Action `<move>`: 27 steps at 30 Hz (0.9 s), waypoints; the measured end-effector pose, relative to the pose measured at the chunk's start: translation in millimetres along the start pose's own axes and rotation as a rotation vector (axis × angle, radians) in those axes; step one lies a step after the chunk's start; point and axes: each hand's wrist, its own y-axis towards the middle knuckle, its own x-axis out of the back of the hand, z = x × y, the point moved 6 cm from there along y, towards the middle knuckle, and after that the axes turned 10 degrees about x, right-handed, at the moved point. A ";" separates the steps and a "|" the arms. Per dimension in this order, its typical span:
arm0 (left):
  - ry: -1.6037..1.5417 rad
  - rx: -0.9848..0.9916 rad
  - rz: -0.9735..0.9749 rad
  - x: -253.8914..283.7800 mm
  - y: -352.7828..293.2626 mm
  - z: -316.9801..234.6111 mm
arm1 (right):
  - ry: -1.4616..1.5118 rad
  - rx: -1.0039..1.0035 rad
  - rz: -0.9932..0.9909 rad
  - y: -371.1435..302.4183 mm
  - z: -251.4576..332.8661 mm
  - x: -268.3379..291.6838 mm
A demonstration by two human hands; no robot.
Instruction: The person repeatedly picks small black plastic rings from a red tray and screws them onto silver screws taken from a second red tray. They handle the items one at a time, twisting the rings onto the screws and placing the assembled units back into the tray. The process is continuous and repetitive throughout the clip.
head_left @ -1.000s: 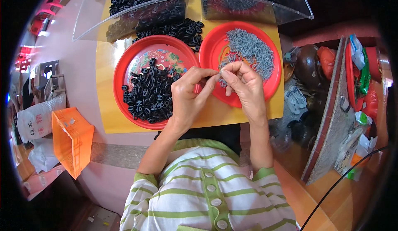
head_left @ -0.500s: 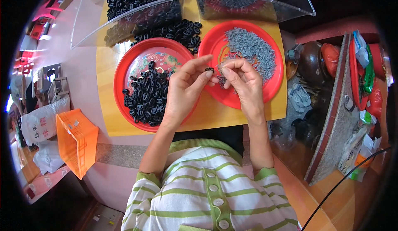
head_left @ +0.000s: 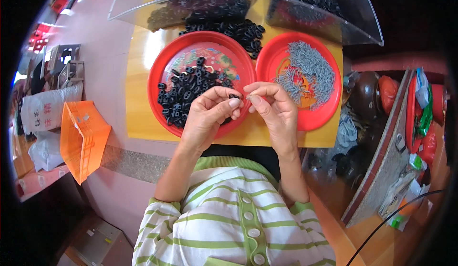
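Observation:
My left hand [head_left: 208,118] pinches a small black plastic piece [head_left: 234,96] between thumb and forefinger. Close beside it, my right hand [head_left: 277,115] has thumb and forefinger pressed together; whatever tiny thing sits at its fingertips is too small to name. Both hands hover over the near side of two red plates. Many small black oval pieces with holes [head_left: 183,94] lie in the left red plate [head_left: 153,82], partly behind my left hand. A heap of thin grey screw-like pins [head_left: 317,65] fills much of the right red plate [head_left: 310,121].
Two clear bins of black pieces, the left bin [head_left: 138,11] and the right bin [head_left: 365,20], stand at the far side of the yellow table [head_left: 137,123]. Loose black pieces [head_left: 243,34] spill before them. An orange crate [head_left: 83,137] and a white sack [head_left: 50,106] sit left.
The view has shifted, so the table and plates appear farther right. My hands have come closer together and nearer to me, with the black piece still in my left fingers.

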 end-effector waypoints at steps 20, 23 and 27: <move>0.202 -0.110 -0.020 3.8 -22.7 -16.6 | -0.029 -0.009 0.115 5.9 5.1 -28.0; 0.241 -0.110 -0.017 1.9 -22.7 -18.5 | -0.032 -0.006 0.119 4.6 4.5 -28.6; 0.278 -0.111 -0.009 2.6 -17.1 -20.1 | -0.041 -0.011 0.055 -2.5 -3.6 -26.5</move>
